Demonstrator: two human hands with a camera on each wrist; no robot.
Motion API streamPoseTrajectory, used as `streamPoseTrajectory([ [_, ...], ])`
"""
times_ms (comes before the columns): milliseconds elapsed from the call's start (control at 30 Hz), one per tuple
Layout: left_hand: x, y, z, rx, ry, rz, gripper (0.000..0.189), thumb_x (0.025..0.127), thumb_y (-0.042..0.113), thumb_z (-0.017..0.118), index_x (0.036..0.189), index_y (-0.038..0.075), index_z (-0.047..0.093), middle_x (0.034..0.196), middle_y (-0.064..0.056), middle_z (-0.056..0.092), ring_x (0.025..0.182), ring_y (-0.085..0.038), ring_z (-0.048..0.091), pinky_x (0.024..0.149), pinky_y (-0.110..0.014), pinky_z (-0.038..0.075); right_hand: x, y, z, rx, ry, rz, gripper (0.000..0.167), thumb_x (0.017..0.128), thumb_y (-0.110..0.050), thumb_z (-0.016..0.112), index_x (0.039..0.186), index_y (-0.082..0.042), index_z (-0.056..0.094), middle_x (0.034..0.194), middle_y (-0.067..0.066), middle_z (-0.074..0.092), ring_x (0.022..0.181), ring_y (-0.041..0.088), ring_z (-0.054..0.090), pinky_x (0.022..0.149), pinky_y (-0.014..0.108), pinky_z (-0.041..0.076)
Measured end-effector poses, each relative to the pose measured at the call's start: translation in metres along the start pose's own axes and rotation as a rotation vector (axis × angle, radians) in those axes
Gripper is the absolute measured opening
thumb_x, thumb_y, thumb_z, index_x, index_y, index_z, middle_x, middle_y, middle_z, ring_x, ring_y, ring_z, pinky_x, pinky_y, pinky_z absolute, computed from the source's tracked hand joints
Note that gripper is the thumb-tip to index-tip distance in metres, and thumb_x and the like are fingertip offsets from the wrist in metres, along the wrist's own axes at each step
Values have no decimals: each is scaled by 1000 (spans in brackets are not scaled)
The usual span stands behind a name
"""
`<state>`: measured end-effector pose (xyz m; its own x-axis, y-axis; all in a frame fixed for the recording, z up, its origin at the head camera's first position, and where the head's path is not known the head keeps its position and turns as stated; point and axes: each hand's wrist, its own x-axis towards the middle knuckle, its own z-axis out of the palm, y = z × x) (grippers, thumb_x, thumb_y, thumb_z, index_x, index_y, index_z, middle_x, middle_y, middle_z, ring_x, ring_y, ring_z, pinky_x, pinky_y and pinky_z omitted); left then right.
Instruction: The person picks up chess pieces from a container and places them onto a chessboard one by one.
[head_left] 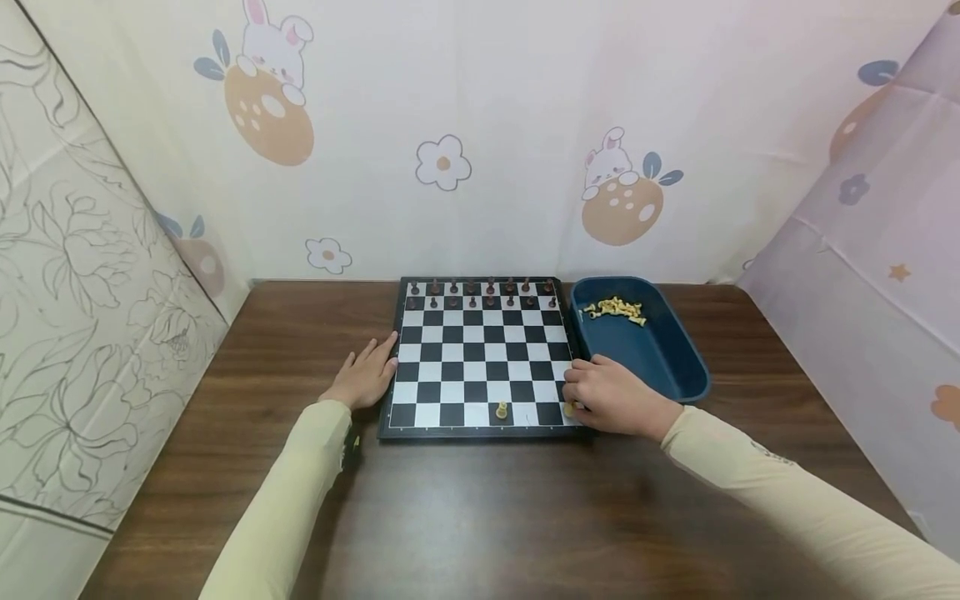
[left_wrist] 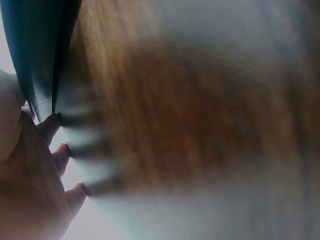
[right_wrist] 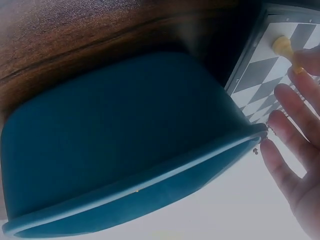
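Observation:
A black-and-white chessboard (head_left: 483, 350) lies on the table. At its near right corner my right hand (head_left: 611, 398) pinches a pale yellow chess piece (right_wrist: 283, 47) between thumb and finger; the base is at the corner square and the top is covered by the fingertips. Another yellow chess piece (head_left: 502, 410) stands on the near row, left of that hand. Dark red chess pieces (head_left: 472, 302) fill the two far rows. My left hand (head_left: 362, 373) rests beside the board, fingers spread, fingertips at its left edge. In the left wrist view its fingers (left_wrist: 61, 157) touch the tabletop.
A blue tray (head_left: 678, 358) stands right of the board, close to my right hand and forearm. Several yellow chess pieces (head_left: 617, 308) lie heaped at its far end. Behind the brown wooden table (head_left: 480, 517) hangs a patterned cloth (head_left: 517, 208), with further cloth at both sides.

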<state>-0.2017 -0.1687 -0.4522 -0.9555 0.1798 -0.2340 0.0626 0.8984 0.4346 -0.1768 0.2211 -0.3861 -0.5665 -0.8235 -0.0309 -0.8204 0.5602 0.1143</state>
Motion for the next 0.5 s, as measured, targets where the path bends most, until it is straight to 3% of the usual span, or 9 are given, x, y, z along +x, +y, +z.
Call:
streamPoseTrajectory([
  [500, 2, -4, 1, -6, -1, 23, 57, 104, 33, 26, 155, 13, 9, 158, -11, 16, 144, -34, 9, 112, -59, 2, -2, 7, -9, 0, 0, 32, 18, 76, -29, 79, 89, -17, 74, 84, -3, 65, 76, 14, 52, 62, 29, 39],
])
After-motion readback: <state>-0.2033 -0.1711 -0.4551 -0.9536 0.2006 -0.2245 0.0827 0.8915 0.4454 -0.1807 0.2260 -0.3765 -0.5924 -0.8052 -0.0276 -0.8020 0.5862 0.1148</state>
